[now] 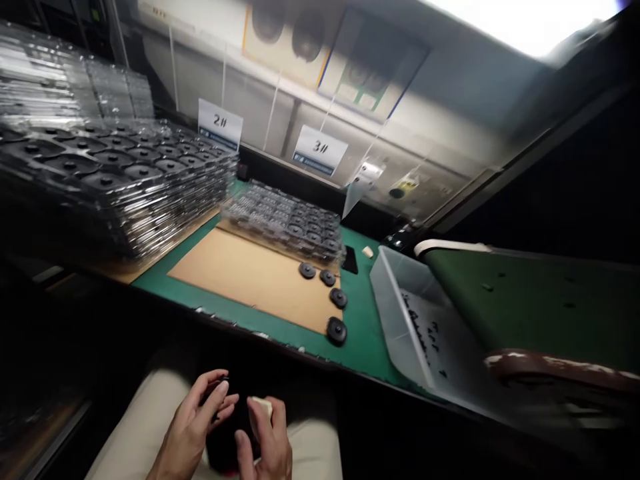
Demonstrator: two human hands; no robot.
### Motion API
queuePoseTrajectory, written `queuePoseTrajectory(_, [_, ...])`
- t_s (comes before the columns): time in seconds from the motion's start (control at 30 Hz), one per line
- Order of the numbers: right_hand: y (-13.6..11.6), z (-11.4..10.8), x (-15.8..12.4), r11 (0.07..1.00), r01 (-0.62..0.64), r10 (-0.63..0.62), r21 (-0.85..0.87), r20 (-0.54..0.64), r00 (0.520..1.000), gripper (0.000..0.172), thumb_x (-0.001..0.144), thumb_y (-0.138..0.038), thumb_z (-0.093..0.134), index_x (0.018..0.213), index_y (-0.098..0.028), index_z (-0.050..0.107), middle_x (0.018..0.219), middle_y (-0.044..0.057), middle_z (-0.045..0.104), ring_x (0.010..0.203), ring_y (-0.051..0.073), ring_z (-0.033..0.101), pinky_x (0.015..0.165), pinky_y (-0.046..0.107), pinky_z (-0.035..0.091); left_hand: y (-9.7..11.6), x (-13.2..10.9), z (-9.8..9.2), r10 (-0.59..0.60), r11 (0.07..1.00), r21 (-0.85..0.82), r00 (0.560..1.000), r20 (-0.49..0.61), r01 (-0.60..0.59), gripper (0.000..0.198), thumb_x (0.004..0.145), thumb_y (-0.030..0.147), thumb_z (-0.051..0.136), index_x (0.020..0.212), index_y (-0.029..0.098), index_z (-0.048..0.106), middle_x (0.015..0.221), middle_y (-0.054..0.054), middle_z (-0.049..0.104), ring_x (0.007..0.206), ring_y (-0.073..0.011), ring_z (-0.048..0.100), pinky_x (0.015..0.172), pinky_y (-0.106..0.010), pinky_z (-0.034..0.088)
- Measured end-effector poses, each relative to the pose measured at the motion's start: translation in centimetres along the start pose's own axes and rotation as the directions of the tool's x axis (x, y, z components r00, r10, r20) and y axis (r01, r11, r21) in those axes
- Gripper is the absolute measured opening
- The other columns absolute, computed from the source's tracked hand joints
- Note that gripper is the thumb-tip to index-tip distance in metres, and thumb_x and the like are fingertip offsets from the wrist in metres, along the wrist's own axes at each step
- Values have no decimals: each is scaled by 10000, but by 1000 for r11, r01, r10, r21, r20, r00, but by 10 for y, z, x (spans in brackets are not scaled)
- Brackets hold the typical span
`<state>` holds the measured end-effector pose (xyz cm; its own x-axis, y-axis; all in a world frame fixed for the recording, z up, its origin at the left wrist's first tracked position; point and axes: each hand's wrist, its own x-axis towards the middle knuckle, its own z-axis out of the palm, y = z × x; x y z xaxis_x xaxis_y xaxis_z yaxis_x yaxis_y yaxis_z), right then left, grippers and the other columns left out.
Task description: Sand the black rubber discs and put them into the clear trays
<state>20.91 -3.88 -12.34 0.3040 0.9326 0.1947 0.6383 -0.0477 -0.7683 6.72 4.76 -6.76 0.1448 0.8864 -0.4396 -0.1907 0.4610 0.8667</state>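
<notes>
Low in front of the bench edge, above my lap, both hands are raised close together. My left hand (pixel 187 423) pinches a small dark piece (pixel 223 379) between thumb and fingers; its shape is mostly hidden. In my right hand (pixel 270 440) is a small cream-coloured block (pixel 263 405), held by the fingers, with the thumb apart from it. Beyond the hands, several black rounded parts with a central knob, one of them the nearest part (pixel 337 330), lie along the right side of a cardboard sheet (pixel 240 273).
A clear blister tray (pixel 295 223) of black parts stands at the cardboard's back. Tall stacked trays (pixel 160 230) rise at left. On the green mat (pixel 363 347) are a black flat rectangle (pixel 350 260) and a cream scrap (pixel 368 252). A translucent bin (pixel 400 320) adjoins a green belt (pixel 540 287).
</notes>
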Motion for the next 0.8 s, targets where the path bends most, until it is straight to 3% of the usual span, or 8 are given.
queuePoseTrajectory(0.03, [-13,0,0,994,110,-110,15,70,991,471,969,-422,533,1408,-262,595,1351,140,561,1062,278,669,897,367,577,-8,-16,-9,-147,978,-156,987,-62,136,434,819,576,766,1121,267,719,1121,-93,725,1008,-302,758,869,-395,637])
queuePoseTrajectory(0.1, [-35,0,1,971,227,-238,74,254,938,452,958,-385,552,1383,-255,635,1255,138,592,1047,279,634,915,400,547,-15,-40,-19,-291,916,-325,948,-133,235,404,788,542,810,1056,256,713,1034,-55,739,980,-255,747,780,-314,626])
queuePoseTrajectory(0.2, [-51,2,4,978,95,-162,187,388,907,366,967,-430,547,1207,-227,735,1111,123,602,947,245,592,883,394,510,-10,-57,-28,-347,879,-387,930,-122,277,333,813,491,801,979,219,705,995,-51,745,971,-242,729,740,-303,613])
queuePoseTrajectory(0.3, [-54,1,5,958,-149,32,246,423,906,363,1006,-456,498,968,-175,725,997,97,569,856,196,550,820,345,499,3,-64,-38,-383,859,-372,924,-10,352,341,876,437,766,1113,194,724,1127,-99,756,1098,-295,713,867,-390,612])
queuePoseTrajectory(0.47, [-65,-14,12,731,-587,309,349,598,739,484,1026,-569,428,821,-163,595,675,-15,453,563,111,417,520,240,433,17,-71,-46,-170,957,-195,961,216,214,531,924,351,748,1431,249,631,1462,-103,650,1409,-286,542,1182,-372,427])
queuePoseTrajectory(0.6, [-82,-27,12,552,-732,374,399,666,646,498,1001,-619,457,875,-156,590,661,-33,448,502,82,369,486,236,426,21,-73,-37,-46,994,-89,971,236,68,586,858,264,819,1417,282,641,1518,-87,606,1412,-297,544,1145,-366,478])
queuePoseTrajectory(0.7, [-84,-34,14,539,-731,366,417,666,650,536,978,-637,515,762,-153,595,610,-28,459,497,85,392,480,233,409,27,-73,-31,-44,992,-106,974,221,69,543,851,251,825,1370,249,664,1437,-110,668,1347,-294,603,1082,-330,525])
queuePoseTrajectory(0.8, [-78,-44,23,605,-656,368,451,572,733,443,964,-565,602,826,-149,667,634,-22,503,545,95,440,508,222,404,35,-72,-29,-94,969,-201,967,236,144,474,886,235,789,1340,238,656,1420,-112,674,1322,-266,621,1065,-275,518])
